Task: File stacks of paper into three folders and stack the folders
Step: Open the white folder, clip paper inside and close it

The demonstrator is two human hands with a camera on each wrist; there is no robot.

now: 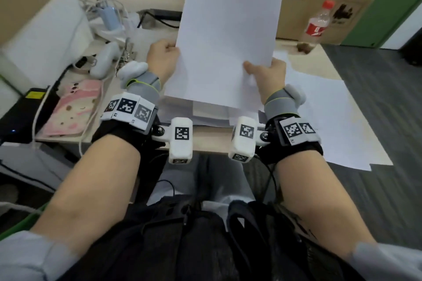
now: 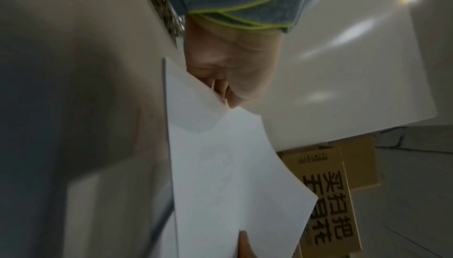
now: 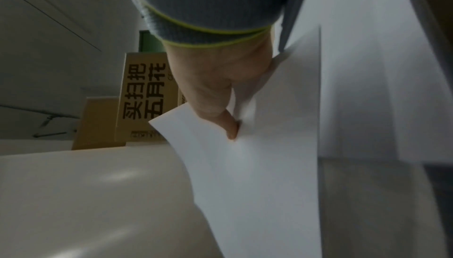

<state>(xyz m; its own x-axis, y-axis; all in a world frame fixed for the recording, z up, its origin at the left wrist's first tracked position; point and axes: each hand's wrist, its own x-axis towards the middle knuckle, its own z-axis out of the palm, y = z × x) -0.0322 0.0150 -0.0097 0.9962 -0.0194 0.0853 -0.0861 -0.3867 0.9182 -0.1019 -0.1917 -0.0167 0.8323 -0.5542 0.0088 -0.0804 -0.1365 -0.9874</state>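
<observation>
Clearly the coming move turns on how the held sheets stand against what lies under them. On the left, the left hand point(image 1: 163, 58) has its fingers curled round the left long edge of the plain white stack of paper sheets point(image 1: 228, 29), low on that edge; the left wrist view shows the fingers pinching the paper there. The stack stands nearly upright, long axis running up and away from the person, its lower short edge just above, perhaps touching, a flatter pile of white papers point(image 1: 205, 114) on the pale wooden surface point(image 1: 212, 141); contact cannot be made out. On the right, the right hand point(image 1: 266, 76) pinches the lower right part of the same stack, thumb on the near face and fingers hidden behind. Both grips sit near the bottom, so the tall upper part is free and bows slightly in the wrist views. More loose white sheets point(image 1: 331, 121) spread across the surface to the right, nearer the right hand. No folder can be picked out with certainty. My reading is that the stack is being squared on its short edge before filing.
</observation>
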